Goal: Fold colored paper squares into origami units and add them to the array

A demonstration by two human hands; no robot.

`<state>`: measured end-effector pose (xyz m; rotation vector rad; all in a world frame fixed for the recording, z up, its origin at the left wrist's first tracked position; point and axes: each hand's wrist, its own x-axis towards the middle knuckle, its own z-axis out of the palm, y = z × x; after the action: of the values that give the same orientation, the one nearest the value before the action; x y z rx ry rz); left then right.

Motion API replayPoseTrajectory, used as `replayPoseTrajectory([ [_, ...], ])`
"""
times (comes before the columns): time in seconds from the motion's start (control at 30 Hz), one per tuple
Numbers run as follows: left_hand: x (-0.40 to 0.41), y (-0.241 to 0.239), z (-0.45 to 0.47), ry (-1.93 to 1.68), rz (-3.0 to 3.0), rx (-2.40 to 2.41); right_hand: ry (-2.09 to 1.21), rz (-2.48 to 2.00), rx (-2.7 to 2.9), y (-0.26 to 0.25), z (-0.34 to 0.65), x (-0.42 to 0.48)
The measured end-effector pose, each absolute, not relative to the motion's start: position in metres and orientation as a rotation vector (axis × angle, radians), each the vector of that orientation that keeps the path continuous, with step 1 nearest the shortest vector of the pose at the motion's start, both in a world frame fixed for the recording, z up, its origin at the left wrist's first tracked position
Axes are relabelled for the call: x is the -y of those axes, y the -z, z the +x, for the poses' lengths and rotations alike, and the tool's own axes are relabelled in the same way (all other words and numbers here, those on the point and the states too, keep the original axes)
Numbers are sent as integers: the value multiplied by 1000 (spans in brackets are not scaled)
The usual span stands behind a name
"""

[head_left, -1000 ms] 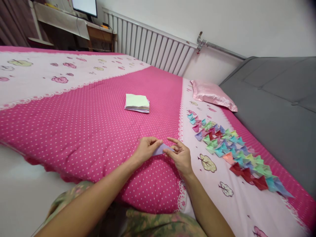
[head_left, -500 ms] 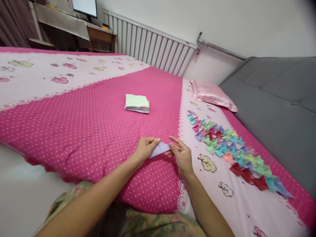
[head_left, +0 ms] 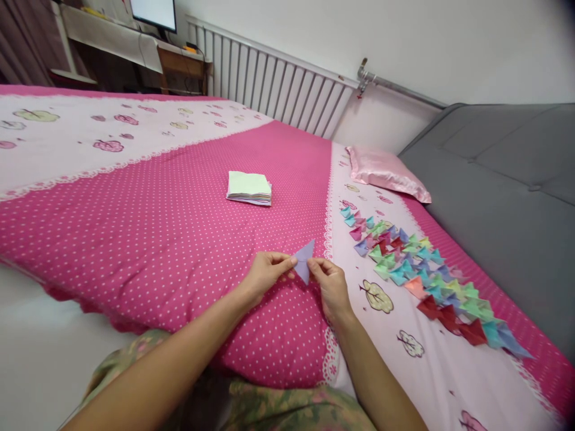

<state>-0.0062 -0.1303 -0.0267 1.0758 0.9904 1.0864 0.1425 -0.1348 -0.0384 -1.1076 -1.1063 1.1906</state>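
A small folded piece of lilac paper [head_left: 303, 263] is held up between my two hands, above the edge of the bed. It has a pointed top and a pointed bottom. My left hand [head_left: 268, 273] pinches its left side between thumb and fingers. On the opposite side, my right hand [head_left: 331, 284] pinches the paper too, its thumb and forefinger near the middle. The fingers behind the paper are partly hidden. Further off on the pink dotted bedspread [head_left: 179, 221] lies a stack of square paper sheets [head_left: 249, 187], pale green on top.
Rows of folded paper boats [head_left: 415, 269] in many colours spread over the bed to my right. Beyond them are a pink satin pillow [head_left: 386, 172] and a grey padded headboard [head_left: 503, 161]. A white radiator [head_left: 269, 75] stands along the wall, near a desk with a monitor [head_left: 155, 13].
The lilac paper has been turned from lying slantwise to standing with its points up and down. My right hand's raised fingers have closed in on it.
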Motion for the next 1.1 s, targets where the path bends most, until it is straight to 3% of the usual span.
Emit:
replayPoseTrajectory([
  [1.1,131,30,-10,-784,1175,-862,-1097,-1043,1023,35,147,132],
])
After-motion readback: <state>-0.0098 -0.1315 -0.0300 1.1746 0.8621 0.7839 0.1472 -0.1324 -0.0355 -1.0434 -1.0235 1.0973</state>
